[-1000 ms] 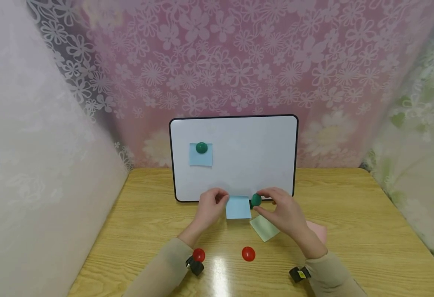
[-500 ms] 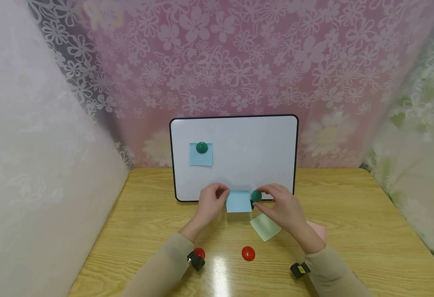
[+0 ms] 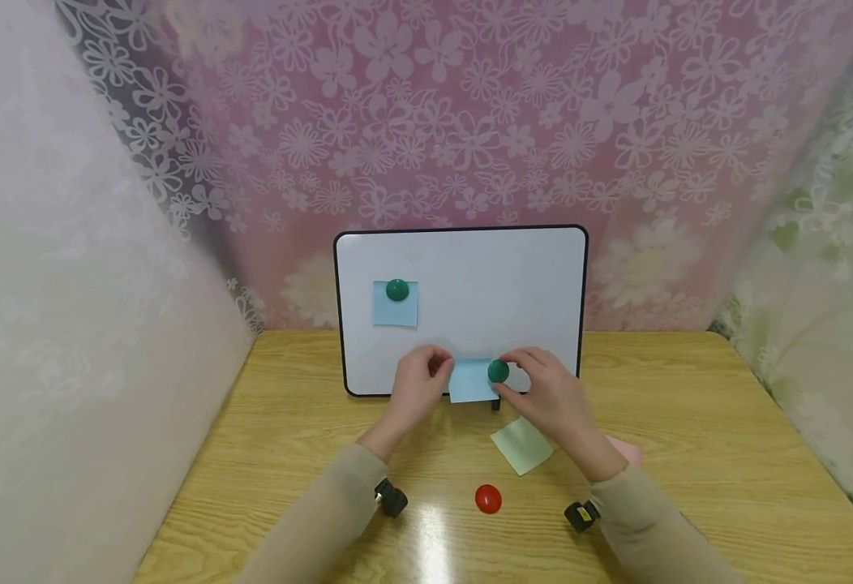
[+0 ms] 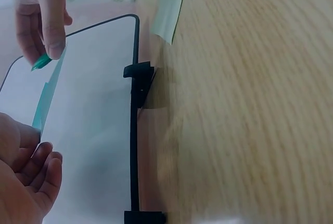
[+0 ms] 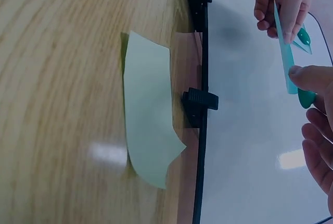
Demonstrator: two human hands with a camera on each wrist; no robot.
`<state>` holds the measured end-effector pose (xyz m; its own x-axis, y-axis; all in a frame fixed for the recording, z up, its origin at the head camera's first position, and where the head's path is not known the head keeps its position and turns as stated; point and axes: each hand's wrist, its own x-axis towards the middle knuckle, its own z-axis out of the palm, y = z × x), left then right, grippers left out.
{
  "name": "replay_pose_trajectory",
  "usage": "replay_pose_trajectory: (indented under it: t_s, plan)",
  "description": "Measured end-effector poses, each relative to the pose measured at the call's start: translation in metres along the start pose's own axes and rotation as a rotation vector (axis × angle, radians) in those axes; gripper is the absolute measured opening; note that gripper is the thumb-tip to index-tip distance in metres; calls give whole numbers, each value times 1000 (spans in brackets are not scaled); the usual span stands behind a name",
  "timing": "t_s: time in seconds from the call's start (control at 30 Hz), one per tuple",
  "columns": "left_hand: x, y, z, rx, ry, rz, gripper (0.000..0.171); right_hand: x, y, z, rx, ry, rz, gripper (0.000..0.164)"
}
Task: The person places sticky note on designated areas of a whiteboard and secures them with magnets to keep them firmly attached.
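My left hand [image 3: 417, 385] pinches the left edge of a blue sticky note [image 3: 470, 383], held up before the lower part of a white magnetic board [image 3: 521, 292]. Between thumb and fingers, my right hand [image 3: 554, 401] holds a round green magnet [image 3: 498, 371] at the note's upper right corner. In the right wrist view the note [image 5: 285, 57] appears edge-on, beside the right thumb and the magnet [image 5: 306, 98], and looks apart from the board. Higher on the board's left side, another blue note [image 3: 386, 316] hangs under a green magnet [image 3: 397, 289].
A pale green note [image 3: 521, 446] lies on the wooden table [image 3: 251, 454], curled in the right wrist view. A pink note [image 3: 629, 451] is partly behind the right forearm. One red magnet [image 3: 488, 499] lies near the front. Black clip feet [image 5: 200, 99] support the board.
Both hands have risen along the board with the note and magnet. The green magnet has moved left, from beside the note to overlapping its right corner. The left wrist now covers the second red magnet.
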<state>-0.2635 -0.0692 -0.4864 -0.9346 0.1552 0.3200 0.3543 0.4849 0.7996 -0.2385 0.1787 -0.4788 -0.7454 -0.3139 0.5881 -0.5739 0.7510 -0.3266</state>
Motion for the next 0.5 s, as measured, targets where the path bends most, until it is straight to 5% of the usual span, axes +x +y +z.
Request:
replay_pose_trajectory:
  t_s: [0.5]
  plan:
    - [19,5,-3,49,28,57,9,24,-2,-4,-24,41,-21,45]
